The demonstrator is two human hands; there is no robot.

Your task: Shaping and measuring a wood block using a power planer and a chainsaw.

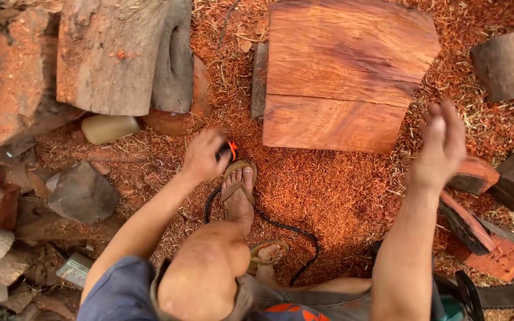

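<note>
My left hand (pixel 204 156) reaches down by my sandalled foot (pixel 238 196) and is closed on a small black and orange object (pixel 231 150), from which a black cord (pixel 281 229) trails back across the sawdust. My right hand (pixel 441 145) is raised in the air, blurred, with its fingers apart and nothing in it. Ahead lies a big reddish wood slab (pixel 340 74) with a cut face.
Rough logs (pixel 108 53) and wood offcuts (pixel 81 193) lie at the left. More red offcuts (pixel 477 232) and a grey stump (pixel 504 65) sit at the right. Orange sawdust (pixel 328 190) covers the ground. A chainsaw bar (pixel 507 294) shows at the bottom right.
</note>
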